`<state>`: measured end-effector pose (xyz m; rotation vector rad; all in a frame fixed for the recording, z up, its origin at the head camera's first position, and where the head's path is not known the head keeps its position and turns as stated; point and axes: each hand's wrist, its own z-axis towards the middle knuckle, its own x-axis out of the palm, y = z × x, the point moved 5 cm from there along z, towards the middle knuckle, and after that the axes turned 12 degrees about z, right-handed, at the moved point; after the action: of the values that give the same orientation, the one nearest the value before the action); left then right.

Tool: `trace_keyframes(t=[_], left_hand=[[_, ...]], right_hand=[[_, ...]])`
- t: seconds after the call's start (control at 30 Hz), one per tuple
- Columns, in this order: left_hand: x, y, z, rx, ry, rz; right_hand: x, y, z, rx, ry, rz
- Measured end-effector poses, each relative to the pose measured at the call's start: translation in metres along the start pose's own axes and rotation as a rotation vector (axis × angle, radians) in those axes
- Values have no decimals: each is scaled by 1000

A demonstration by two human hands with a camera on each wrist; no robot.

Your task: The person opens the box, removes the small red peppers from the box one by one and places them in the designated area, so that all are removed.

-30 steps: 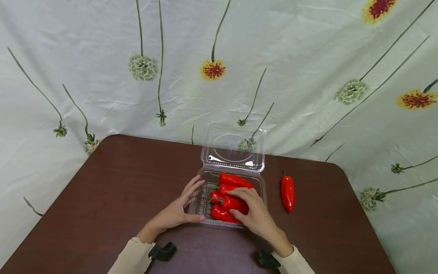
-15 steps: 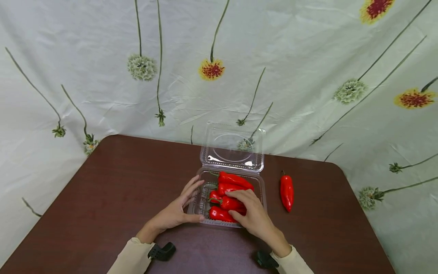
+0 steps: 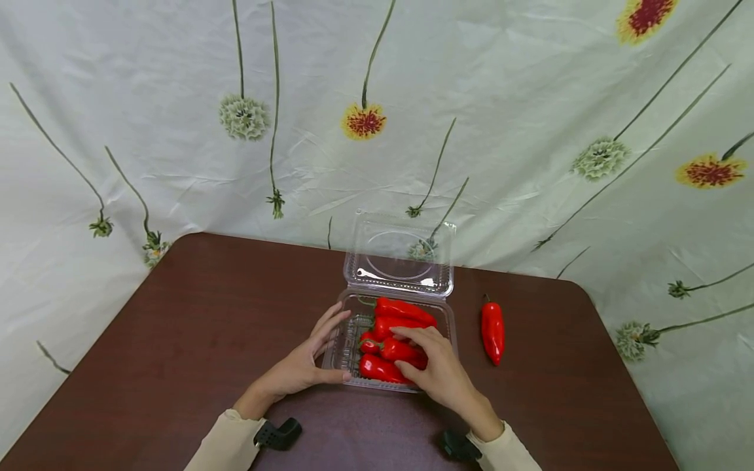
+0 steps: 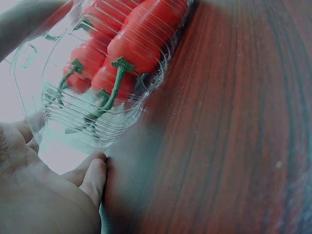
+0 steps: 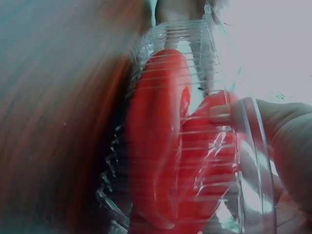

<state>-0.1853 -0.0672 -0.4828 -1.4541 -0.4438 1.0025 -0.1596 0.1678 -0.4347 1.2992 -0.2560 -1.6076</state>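
Observation:
A clear plastic clamshell box (image 3: 454, 330) stands on the table with its lid (image 3: 396, 278) raised at the back. Several red peppers (image 3: 403, 311) lie crosswise inside it, green stems toward the left. My right hand (image 3: 440, 371) reaches over the box's right side, thumb and fingers curled round a red pepper (image 3: 394, 348) near the front; its right end is hidden under the hand. At the left wall my left hand (image 3: 297, 367) rests with fingers and thumb spread, its fingertips right at the rim. In the left wrist view, pepper stems (image 4: 118, 83) show through the ribbed plastic.
One more red pepper (image 3: 493, 332) lies on the dark brown table (image 3: 235, 307), to the right of the box. A pale flowered cloth (image 3: 501, 98) hangs behind the table's back edge.
The pepper in my right hand has shifted slightly within the box, and its stem has turned. My left hand stays at the left rim.

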Motion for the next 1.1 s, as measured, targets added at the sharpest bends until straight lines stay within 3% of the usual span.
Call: trace_keyframes(t=[0.47, 0.77, 1.1], left_hand=[[0, 1, 0, -10, 2, -8], [-1, 0, 0, -12, -1, 7], [-1, 2, 0, -12, 3, 7]], right_hand=[[-9, 3, 1, -21, -25, 69], [-23, 3, 2, -4, -88, 210], [-31, 2, 3, -48, -115, 216]])
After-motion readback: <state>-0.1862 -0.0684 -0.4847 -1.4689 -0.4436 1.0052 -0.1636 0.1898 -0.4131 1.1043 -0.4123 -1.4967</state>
